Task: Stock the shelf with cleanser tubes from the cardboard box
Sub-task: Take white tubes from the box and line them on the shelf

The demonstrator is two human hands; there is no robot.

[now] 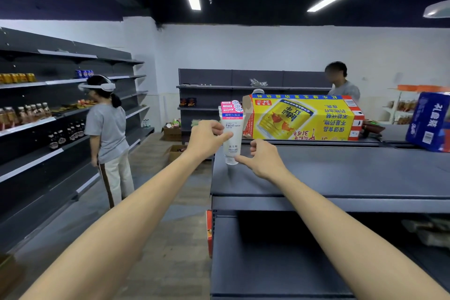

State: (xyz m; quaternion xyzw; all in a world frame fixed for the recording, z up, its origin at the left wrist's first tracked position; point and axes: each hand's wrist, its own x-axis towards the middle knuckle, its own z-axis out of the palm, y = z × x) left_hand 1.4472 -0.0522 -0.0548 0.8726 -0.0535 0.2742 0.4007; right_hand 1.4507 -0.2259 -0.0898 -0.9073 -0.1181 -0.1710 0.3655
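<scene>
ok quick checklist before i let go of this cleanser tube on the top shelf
1. Tube upright, cap down: ok.
2. Cap touching the top shelf: cannot tell.
3. Left hand grips the tube's middle: ok.
4. Right hand steadies the cap end with a fingertip: ok.
5. Free shelf space right of the tube: ok.
6. Tube set back from the shelf's left edge: not ok, it sits close to the corner.

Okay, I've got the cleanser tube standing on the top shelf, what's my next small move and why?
Probably steady it, then let go: the cleanser tube stands cap-down near the top shelf's left corner, the left hand gripping it, the right hand's fingertip at its cap.
</scene>
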